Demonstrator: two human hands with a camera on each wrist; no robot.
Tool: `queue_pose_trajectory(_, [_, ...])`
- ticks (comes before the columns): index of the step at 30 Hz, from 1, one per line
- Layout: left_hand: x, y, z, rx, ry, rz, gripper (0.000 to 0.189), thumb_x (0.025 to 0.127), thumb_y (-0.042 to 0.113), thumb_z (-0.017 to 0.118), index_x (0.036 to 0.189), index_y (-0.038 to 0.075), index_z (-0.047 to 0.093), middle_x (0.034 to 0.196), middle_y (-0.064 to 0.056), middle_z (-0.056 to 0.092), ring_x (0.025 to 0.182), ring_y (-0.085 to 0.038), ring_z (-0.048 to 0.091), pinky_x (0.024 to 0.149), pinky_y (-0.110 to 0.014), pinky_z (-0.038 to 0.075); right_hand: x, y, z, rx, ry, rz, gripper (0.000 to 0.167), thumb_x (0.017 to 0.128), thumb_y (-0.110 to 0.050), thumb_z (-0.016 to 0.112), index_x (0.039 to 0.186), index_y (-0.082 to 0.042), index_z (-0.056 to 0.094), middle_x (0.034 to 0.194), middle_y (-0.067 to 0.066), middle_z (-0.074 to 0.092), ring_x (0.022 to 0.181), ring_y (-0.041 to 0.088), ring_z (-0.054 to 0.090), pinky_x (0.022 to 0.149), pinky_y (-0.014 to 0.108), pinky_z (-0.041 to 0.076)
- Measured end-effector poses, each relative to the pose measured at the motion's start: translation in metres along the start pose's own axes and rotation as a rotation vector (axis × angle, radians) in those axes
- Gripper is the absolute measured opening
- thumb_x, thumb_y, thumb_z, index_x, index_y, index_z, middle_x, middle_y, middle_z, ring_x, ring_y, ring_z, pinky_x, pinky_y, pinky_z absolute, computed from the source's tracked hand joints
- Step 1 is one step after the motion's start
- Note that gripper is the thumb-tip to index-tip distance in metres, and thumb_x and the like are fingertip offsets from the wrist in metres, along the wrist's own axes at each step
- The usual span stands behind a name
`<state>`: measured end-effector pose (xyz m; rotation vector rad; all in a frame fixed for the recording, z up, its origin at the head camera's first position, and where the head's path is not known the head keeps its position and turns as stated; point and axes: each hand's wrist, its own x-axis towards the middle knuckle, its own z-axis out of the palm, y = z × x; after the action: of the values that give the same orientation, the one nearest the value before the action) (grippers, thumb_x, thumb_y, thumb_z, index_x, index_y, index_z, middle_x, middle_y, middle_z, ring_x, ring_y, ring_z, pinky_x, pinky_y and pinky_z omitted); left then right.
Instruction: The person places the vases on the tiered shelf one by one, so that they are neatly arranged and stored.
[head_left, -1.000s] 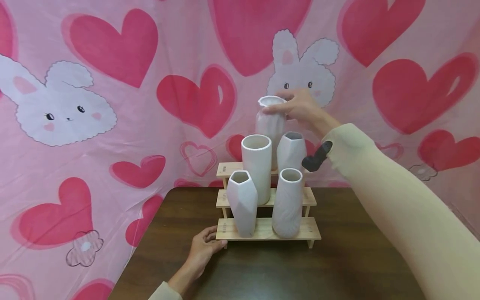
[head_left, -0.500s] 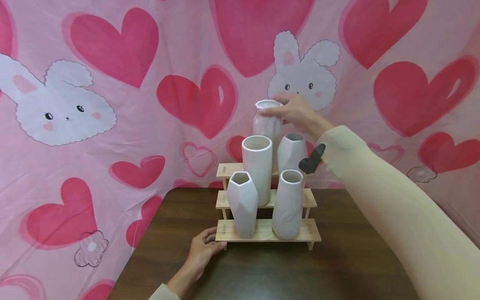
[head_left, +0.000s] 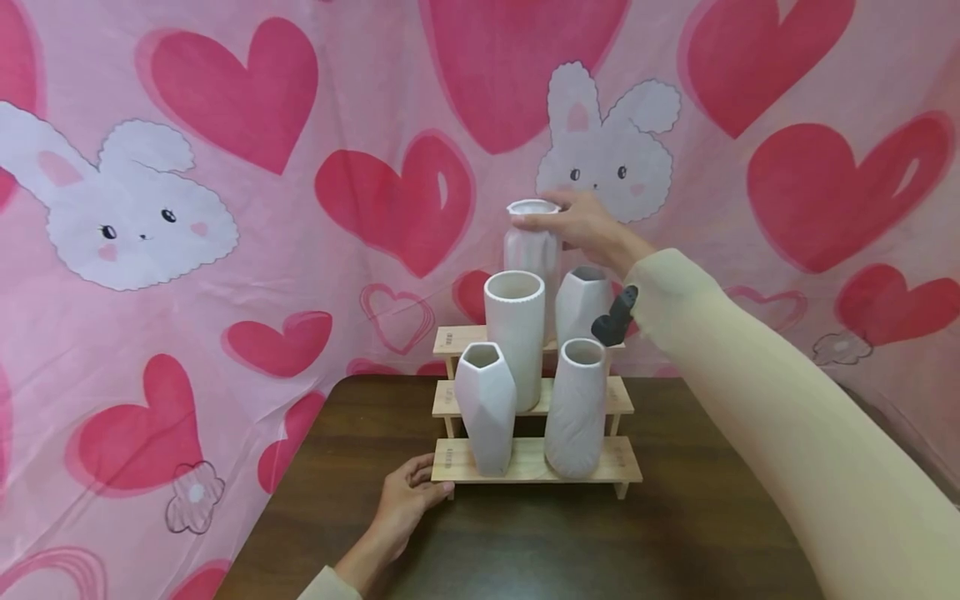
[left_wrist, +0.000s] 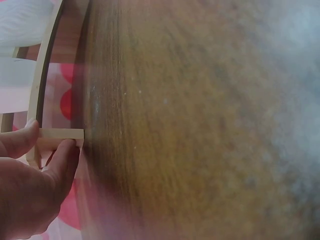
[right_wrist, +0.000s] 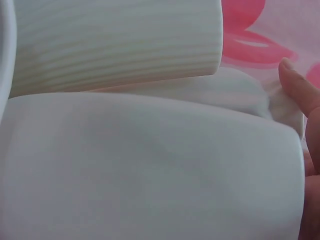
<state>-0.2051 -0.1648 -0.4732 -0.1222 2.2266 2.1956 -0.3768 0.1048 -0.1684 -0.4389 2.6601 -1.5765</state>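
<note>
My right hand (head_left: 588, 223) grips the neck of a tall white fluted vase (head_left: 531, 250) at the top tier of a three-step wooden stand (head_left: 528, 458). Other vases hide its base. My left hand (head_left: 405, 500) pinches the left end of the bottom step, thumb at its front edge; in the left wrist view, the fingers (left_wrist: 62, 160) lie against the stand's leg (left_wrist: 62, 133). On the middle step are a ribbed cylindrical vase (head_left: 516, 350) and a faceted vase (head_left: 581, 304). Below them stand a pentagon-mouthed vase (head_left: 486, 408) and a leaf-textured vase (head_left: 576, 417).
The stand rests on a dark brown wooden table (head_left: 525, 550). Behind it hangs a pink cloth (head_left: 360, 108) with hearts and rabbits. A black device (head_left: 615, 318) on my right wrist is close to the faceted vase. The vases stand close together.
My right hand and the fluted vase have shifted slightly left and down, mostly in the first half second. The left hand and the stand have stayed in place.
</note>
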Motion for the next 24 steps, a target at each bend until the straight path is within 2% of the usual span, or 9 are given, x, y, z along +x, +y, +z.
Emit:
queue_pose_trajectory(4, [0.000, -0.001, 0.000, 0.002, -0.008, 0.003, 0.065, 0.081, -0.003, 0.074, 0.135, -0.016, 0.040, 0.118, -0.026, 0.059, 0.087, -0.020, 0.065, 0.076, -0.030, 0.056, -0.001, 0.001, 0.001, 0.021, -0.006, -0.026, 0.080, 0.081, -0.051, 0.073, 0.147, -0.022, 0.039, 0.135, 0.005, 0.051, 0.117, 0.024, 0.050, 0.100, 0.044, 0.044])
queue_pose_trajectory(8, [0.001, -0.001, 0.000, 0.005, -0.008, 0.002, 0.066, 0.081, -0.004, 0.074, 0.135, -0.016, 0.039, 0.118, -0.026, 0.059, 0.087, -0.021, 0.065, 0.076, -0.029, 0.056, -0.003, 0.002, 0.001, -0.004, -0.028, -0.069, 0.079, 0.084, -0.048, 0.070, 0.149, -0.018, 0.035, 0.138, 0.007, 0.048, 0.121, 0.025, 0.048, 0.103, 0.045, 0.041])
queue_pose_trajectory(13, [0.004, -0.002, -0.002, -0.001, -0.013, 0.002, 0.066, 0.081, -0.005, 0.073, 0.135, -0.017, 0.038, 0.118, -0.026, 0.059, 0.089, -0.021, 0.065, 0.077, -0.031, 0.056, -0.015, 0.012, -0.011, -0.062, -0.124, -0.135, 0.077, 0.090, -0.045, 0.064, 0.151, -0.015, 0.029, 0.146, 0.009, 0.042, 0.132, 0.027, 0.040, 0.109, 0.049, 0.033])
queue_pose_trajectory(15, [0.004, -0.002, -0.003, -0.004, -0.014, 0.001, 0.066, 0.081, -0.005, 0.073, 0.135, -0.017, 0.038, 0.118, -0.026, 0.059, 0.091, -0.021, 0.065, 0.077, -0.031, 0.056, -0.024, 0.020, -0.018, -0.089, -0.153, -0.142, 0.076, 0.092, -0.045, 0.062, 0.152, -0.014, 0.026, 0.150, 0.010, 0.038, 0.136, 0.029, 0.035, 0.110, 0.051, 0.031])
queue_pose_trajectory(17, [0.004, -0.003, -0.004, -0.001, -0.011, 0.000, 0.066, 0.081, -0.005, 0.073, 0.135, -0.017, 0.038, 0.119, -0.027, 0.059, 0.091, -0.021, 0.065, 0.077, -0.029, 0.056, -0.036, 0.032, -0.025, -0.150, -0.148, -0.147, 0.076, 0.093, -0.045, 0.060, 0.153, -0.013, 0.025, 0.152, 0.011, 0.035, 0.137, 0.032, 0.034, 0.109, 0.054, 0.032])
queue_pose_trajectory(24, [0.006, -0.009, -0.010, 0.008, 0.017, 0.004, 0.067, 0.081, -0.005, 0.073, 0.135, -0.017, 0.037, 0.118, -0.027, 0.059, 0.091, -0.020, 0.065, 0.077, -0.027, 0.056, -0.088, 0.096, -0.042, -0.317, -0.053, -0.150, 0.073, 0.096, -0.046, 0.054, 0.148, 0.000, 0.032, 0.151, 0.023, 0.033, 0.137, 0.044, 0.030, 0.105, 0.064, 0.029])
